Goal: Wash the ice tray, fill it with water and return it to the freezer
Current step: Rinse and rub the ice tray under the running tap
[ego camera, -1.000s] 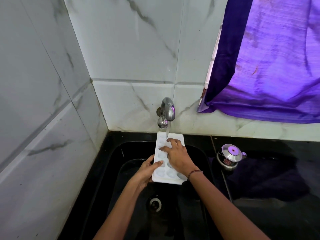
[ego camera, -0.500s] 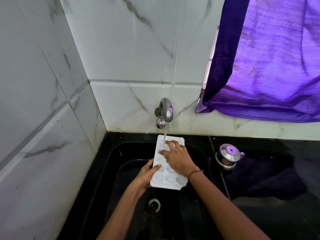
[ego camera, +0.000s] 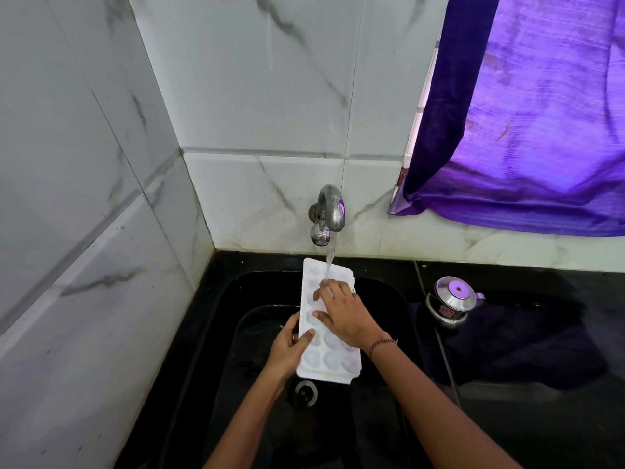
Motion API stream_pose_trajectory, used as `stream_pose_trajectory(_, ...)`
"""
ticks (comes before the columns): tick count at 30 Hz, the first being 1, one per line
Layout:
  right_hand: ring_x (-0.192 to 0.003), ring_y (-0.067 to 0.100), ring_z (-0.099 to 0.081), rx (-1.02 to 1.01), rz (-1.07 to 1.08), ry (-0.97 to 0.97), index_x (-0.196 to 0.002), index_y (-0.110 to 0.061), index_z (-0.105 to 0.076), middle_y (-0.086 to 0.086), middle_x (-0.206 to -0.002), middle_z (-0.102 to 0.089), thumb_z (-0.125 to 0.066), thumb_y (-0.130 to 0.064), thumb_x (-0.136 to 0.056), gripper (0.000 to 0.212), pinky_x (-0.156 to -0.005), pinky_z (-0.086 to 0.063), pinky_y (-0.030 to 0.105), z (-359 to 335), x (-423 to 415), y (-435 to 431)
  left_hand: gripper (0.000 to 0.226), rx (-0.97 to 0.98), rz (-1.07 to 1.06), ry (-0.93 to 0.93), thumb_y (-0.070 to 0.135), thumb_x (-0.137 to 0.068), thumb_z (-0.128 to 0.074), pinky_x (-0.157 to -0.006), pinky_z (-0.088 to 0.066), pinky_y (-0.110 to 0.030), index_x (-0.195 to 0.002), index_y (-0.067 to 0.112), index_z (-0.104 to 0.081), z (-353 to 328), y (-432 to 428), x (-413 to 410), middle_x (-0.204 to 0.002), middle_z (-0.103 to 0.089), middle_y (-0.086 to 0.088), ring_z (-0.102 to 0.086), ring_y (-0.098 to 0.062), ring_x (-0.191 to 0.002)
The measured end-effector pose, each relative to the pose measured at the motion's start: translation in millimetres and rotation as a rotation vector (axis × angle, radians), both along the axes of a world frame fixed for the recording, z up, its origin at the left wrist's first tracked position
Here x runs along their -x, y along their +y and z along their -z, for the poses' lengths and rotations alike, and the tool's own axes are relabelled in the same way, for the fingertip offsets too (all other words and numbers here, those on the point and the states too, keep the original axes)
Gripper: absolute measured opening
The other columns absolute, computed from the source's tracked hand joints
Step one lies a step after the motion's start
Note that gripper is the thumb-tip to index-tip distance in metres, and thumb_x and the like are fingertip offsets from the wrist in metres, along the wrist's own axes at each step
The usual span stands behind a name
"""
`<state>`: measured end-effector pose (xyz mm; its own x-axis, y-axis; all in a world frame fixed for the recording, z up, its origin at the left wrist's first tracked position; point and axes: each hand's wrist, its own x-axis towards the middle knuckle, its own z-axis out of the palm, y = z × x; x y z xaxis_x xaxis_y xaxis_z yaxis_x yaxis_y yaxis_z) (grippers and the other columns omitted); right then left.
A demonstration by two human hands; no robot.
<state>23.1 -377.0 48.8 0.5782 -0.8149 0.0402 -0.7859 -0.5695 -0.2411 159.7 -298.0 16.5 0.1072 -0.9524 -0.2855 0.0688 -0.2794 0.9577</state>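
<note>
White marble-look tiles (ego camera: 270,96) cover both walls of the corner, and a purple curtain (ego camera: 541,130) hangs over the upper right. Below them runs a black countertop (ego camera: 541,418) with a black sink (ego camera: 243,333) sunk into it, close to the corner.

The white ice tray (ego camera: 324,362) is held above the sink basin, lengthwise away from the person, cavities facing up. Its far end sits just below the tap and its near end is over the drain. Both forearms reach in from the bottom edge of the view.

The left hand (ego camera: 287,350) grips the tray's left long edge near the near end. The thumb lies on the top rim, and the fingers curl round the side and underneath, where they pass out of sight. The right hand (ego camera: 345,316) lies palm down on the top of the tray over its far half. Its fingers are spread and slightly bent, with the fingertips touching the cavities.

A steel tap (ego camera: 331,208) juts from the back wall, with a round knob just below its left side. A steel vessel (ego camera: 451,301) with a domed lid stands on the counter just to the right of the sink.

The round metal drain (ego camera: 306,392) shows in the sink floor, just beneath the tray's near edge. A thin beaded bracelet (ego camera: 382,343) circles the right wrist. A narrow stream of water (ego camera: 330,255) falls from the spout onto the tray's far end, landing at the right hand's fingertips.
</note>
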Motion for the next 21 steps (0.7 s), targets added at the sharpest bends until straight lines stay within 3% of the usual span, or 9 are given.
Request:
stream_pose_trajectory(5,-0.124,0.021,-0.039,-0.001,0.106,-0.109,-0.125,-0.014,-0.044,0.002,-0.139,-0.036,-0.051,-0.036,-0.094,0.038,-0.097,-0.046,0.033,12,2,6,0.040,0.093,-0.033,-0.362,0.023,-0.091,-0.058,-0.074,-0.055,-0.026,-0.130,0.026,-0.049,1,5,-7,-0.100,-0.069,0.008,-0.067,-0.008,-0.087)
stream_pose_trajectory(8,-0.120,0.019,-0.041,-0.025,0.159,-0.066,-0.126,-0.015,-0.044,0.001,-0.135,-0.037,-0.049,-0.035,-0.094,0.038,-0.095,-0.047,0.033,21,4,7,0.042,0.138,0.008,-0.608,0.030,-0.092,-0.054,-0.072,-0.054,-0.024,-0.134,0.029,-0.045,-4,9,-10,-0.099,-0.068,0.010,-0.065,-0.005,-0.084)
stream_pose_trajectory(15,-0.118,0.024,-0.039,-0.051,0.198,0.064,-0.137,-0.011,-0.036,0.007,-0.135,-0.036,-0.042,-0.028,-0.097,0.044,-0.092,-0.048,0.037,27,1,4,0.049,0.147,0.044,-0.996,0.042,-0.097,-0.039,-0.066,-0.049,-0.026,-0.144,0.033,-0.028,-9,22,-7,-0.094,-0.067,0.001,-0.065,-0.015,-0.082)
stream_pose_trajectory(18,-0.116,0.025,-0.039,-0.086,0.200,0.067,-0.132,-0.010,-0.041,0.009,-0.132,-0.039,-0.041,-0.026,-0.097,0.038,-0.093,-0.047,0.037,27,-3,2,0.049,0.134,0.029,-1.071,0.042,-0.098,-0.037,-0.063,-0.047,-0.023,-0.145,0.031,-0.025,-10,25,-4,-0.089,-0.065,0.000,-0.063,-0.013,-0.077)
stream_pose_trajectory(21,-0.115,0.026,-0.040,-0.138,0.205,0.037,-0.130,-0.010,-0.042,0.011,-0.130,-0.040,-0.041,-0.026,-0.097,0.037,-0.093,-0.046,0.036,28,-4,1,0.049,0.140,-0.011,-1.006,0.042,-0.097,-0.038,-0.062,-0.047,-0.021,-0.144,0.030,-0.029,-9,29,-5,-0.091,-0.067,0.001,-0.064,-0.012,-0.077)
